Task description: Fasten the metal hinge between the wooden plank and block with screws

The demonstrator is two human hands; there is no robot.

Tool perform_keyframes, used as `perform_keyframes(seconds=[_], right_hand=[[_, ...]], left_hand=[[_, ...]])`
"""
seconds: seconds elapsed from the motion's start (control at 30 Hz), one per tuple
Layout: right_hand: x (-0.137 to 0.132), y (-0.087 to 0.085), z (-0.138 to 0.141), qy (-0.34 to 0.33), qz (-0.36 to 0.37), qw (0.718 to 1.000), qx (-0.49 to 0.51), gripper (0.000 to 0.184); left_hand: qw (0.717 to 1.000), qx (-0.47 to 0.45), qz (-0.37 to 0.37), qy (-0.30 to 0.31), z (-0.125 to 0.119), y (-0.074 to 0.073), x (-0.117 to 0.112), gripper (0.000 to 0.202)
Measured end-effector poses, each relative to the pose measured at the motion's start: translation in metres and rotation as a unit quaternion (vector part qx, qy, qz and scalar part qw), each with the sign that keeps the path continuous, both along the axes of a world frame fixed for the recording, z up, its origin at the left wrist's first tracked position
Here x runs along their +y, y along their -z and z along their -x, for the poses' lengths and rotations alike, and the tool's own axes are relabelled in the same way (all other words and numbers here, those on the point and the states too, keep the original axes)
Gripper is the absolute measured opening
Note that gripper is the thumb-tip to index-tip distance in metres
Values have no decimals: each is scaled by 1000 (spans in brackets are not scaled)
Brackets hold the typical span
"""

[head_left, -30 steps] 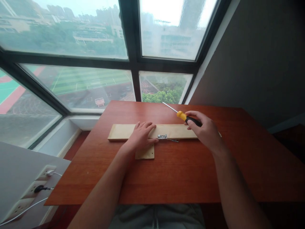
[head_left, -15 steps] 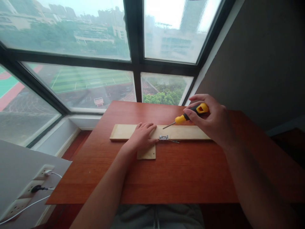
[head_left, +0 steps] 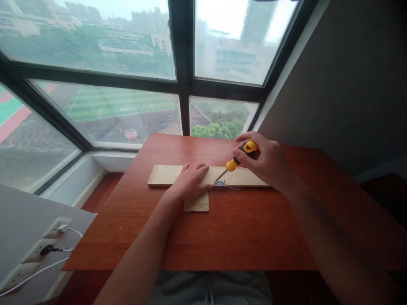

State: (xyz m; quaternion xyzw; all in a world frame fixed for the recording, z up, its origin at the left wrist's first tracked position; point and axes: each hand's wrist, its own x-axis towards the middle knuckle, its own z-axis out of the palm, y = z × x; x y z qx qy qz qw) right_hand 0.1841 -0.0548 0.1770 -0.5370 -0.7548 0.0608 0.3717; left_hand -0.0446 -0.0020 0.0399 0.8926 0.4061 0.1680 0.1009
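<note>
- Work surface: the wooden tabletop (head_left: 241, 237) stands before the window frame (head_left: 184, 84); wall sockets (head_left: 40, 250) with plugged cables sit at lower left.
- Long board (head_left: 165, 174): lies crosswise on the tabletop; the right hand obscures its right end.
- Short board (head_left: 197, 204): projects toward the person; the left hand (head_left: 190, 180) conceals its upper part.
- Loose screws (head_left: 234, 189): lie just right of the metal bracket (head_left: 219, 183), which sits at the long board's near edge.
- Left hand: laid flat over both boards, thumb apart from fingers.
- Right hand (head_left: 263, 159): grips the screwdriver (head_left: 231, 165) by its handle.
- Change: one second ago, the screwdriver tip pointed toward the window; now it points down at the bracket's left end.
</note>
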Motion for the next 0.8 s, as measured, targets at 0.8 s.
perform_keyframes(seconds=[0.8], right_hand=[[2, -11, 14, -61, -20, 996, -59, 25]], left_hand=[[1000, 22, 4, 0, -2, 1, 0, 58]])
